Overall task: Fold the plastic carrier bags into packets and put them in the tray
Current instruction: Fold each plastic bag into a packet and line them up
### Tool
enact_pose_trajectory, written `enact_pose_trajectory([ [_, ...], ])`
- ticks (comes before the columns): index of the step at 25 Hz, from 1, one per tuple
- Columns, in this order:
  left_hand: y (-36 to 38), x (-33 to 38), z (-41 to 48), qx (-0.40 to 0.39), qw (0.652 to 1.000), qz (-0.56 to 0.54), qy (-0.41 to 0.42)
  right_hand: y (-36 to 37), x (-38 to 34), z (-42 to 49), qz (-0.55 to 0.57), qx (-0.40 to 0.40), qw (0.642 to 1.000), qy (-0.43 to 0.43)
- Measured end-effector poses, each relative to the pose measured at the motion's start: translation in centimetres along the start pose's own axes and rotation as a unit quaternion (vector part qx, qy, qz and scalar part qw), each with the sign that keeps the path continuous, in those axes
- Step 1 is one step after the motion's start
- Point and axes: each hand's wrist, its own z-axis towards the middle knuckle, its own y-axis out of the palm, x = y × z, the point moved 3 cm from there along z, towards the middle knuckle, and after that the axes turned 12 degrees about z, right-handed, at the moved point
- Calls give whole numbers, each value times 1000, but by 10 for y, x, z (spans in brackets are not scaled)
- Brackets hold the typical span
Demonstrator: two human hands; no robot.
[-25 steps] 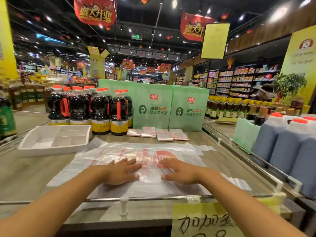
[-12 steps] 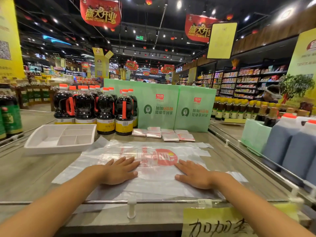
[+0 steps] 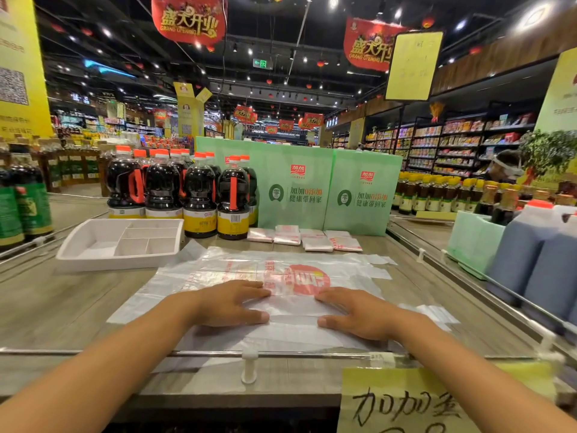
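A handwritten yellow sign (image 3: 406, 401) hangs at the near right corner of the wooden display surface (image 3: 62, 307). A metal rail (image 3: 125, 352) held by a white clip (image 3: 249, 367) runs along the near edge.

Just beyond the rail, a translucent plastic carrier bag (image 3: 299, 276) with red print lies spread flat across the middle of the surface, its handles trailing towards the right edge. It may be more than one layer or bag; the overlapping film makes that hard to tell.

Both hands rest palm down on the near half of the bag. The left hand (image 3: 228, 304) has its fingers straight and close together, pointing inward, and it presses the plastic without gripping it. The right hand (image 3: 359, 314) mirrors it, with flat fingers aimed at the left hand and nothing held. A strip of bag shows between the two sets of fingertips.

Near the left edge and farther back sits a white compartmented tray (image 3: 115, 262), and the bag's far left corner comes just beside it.

Towards the far edge, a short row of folded bag packets (image 3: 315, 243) lies on the bare surface, well apart from the tray. Dark soy sauce bottles (image 3: 199, 198) with orange caps stand left of the packets. Pale green paper bags (image 3: 296, 189) stand upright behind the packets.
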Motion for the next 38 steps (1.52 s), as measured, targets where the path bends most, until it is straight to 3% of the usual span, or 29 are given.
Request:
enact_pose_trajectory([
  [4,-6,1,-2,56,998,-23,-26,-5,-5,-3,-28,83,996,-8],
  [7,-11,4,-6,72,997,19,-17,-7,-7,-2,-33,113,993,6],
  [12,-28,8,-13,194,978,71,-15,-19,-8,-8,-18,191,981,35],
  [17,-37,5,-22,202,975,55,-68,-28,-4,-12,-37,276,958,64],
  [22,-46,0,-23,233,932,230,-152,-29,3,-11,-74,242,961,114],
  [26,-43,-10,-17,237,908,278,-206,-28,9,-8,-117,238,957,121],
  [30,-26,-33,-8,223,905,296,-207,-27,18,-3,-266,224,929,125],
  [33,-20,-35,-5,179,919,281,-210,-26,18,-3,-349,187,903,165],
  [38,-6,-29,-1,53,978,156,-132,-29,13,-5,-429,111,860,253],
])
